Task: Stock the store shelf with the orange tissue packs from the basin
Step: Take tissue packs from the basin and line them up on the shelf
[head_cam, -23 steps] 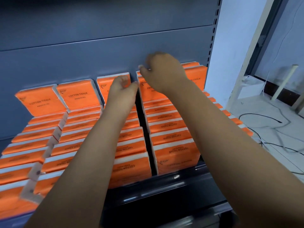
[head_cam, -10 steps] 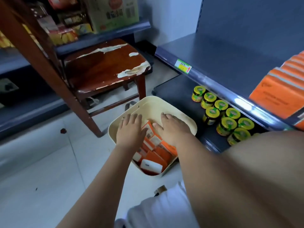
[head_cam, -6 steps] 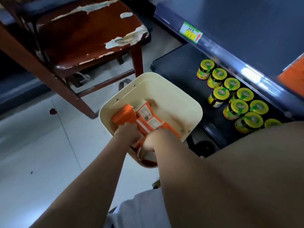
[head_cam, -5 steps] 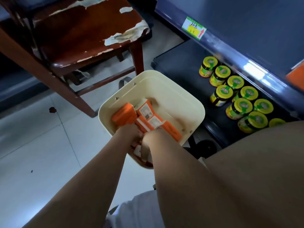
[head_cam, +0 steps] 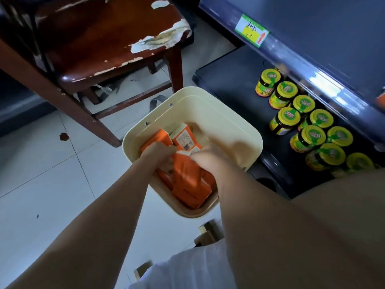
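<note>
Pale floor tiles [head_cam: 41, 184] carry a cream basin [head_cam: 239, 126], with a worn wooden chair [head_cam: 104, 49] behind it and yellow-lidded jars [head_cam: 312, 130] to its right. The orange tissue packs [head_cam: 187, 180] lie inside the basin, where the left hand [head_cam: 158, 153] and the blurred right hand [head_cam: 205, 157] have their fingers curled around a bunch. This looks like the gathering step. The next move calls for lifting the bunch clear of the basin's rim without shedding a pack.
</note>
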Demonstrator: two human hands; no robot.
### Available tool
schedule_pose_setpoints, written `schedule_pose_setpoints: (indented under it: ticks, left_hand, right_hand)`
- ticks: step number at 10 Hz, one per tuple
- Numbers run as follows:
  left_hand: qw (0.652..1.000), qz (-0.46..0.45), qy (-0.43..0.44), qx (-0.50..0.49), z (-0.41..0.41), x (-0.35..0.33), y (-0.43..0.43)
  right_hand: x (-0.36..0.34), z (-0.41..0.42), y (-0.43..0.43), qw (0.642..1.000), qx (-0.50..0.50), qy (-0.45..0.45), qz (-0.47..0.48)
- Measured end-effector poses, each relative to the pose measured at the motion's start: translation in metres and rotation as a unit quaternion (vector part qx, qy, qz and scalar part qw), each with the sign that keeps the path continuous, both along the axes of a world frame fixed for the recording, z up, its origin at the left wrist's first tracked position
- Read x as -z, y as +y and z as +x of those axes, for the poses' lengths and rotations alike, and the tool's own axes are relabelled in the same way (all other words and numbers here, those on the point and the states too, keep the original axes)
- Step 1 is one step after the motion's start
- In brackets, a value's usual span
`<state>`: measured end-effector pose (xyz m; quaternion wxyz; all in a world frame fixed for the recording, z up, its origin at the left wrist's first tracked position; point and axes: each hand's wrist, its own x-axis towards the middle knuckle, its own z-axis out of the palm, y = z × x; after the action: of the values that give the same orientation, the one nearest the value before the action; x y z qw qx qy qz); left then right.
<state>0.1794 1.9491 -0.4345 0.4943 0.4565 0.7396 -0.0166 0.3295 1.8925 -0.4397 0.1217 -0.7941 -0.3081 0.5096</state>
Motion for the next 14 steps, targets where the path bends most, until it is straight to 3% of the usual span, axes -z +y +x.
schedule_pose_setpoints:
  ticks: [1,3,5,6,8,9,11,14]
  left_hand:
    - [0.990,0.012,-0.084,-0.110,-0.018,0.009,0.007]
    - [0.950,0.037,-0.245,-0.187,-0.017,-0.030,0.009]
    - [0.870,0.081,-0.419,-0.246,0.016,-0.086,0.006]
    - [0.814,0.095,-0.519,-0.242,0.037,-0.118,0.003]
    - [0.779,0.208,-0.579,-0.121,0.089,-0.193,-0.023]
    - [0.752,0.270,-0.595,-0.081,0.124,-0.225,-0.042]
    - [0.718,0.366,-0.591,0.032,0.216,-0.266,-0.087]
    - [0.718,0.296,-0.607,0.170,0.357,-0.292,-0.166]
  right_hand:
    - [-0.009,0.009,0.004,0.990,0.142,0.012,0.009]
    - [-0.033,0.047,0.005,0.926,0.334,0.134,0.115]
    - [-0.114,0.085,0.010,0.871,0.373,0.155,0.279]
    - [-0.163,0.098,0.001,0.849,0.367,0.153,0.348]
    - [-0.244,0.134,-0.056,0.865,0.227,0.021,0.447]
    - [-0.277,0.163,-0.094,0.850,0.192,-0.032,0.490]
    - [-0.335,0.232,-0.196,0.802,0.251,-0.085,0.535]
    - [-0.351,0.319,-0.293,0.718,0.357,-0.074,0.593]
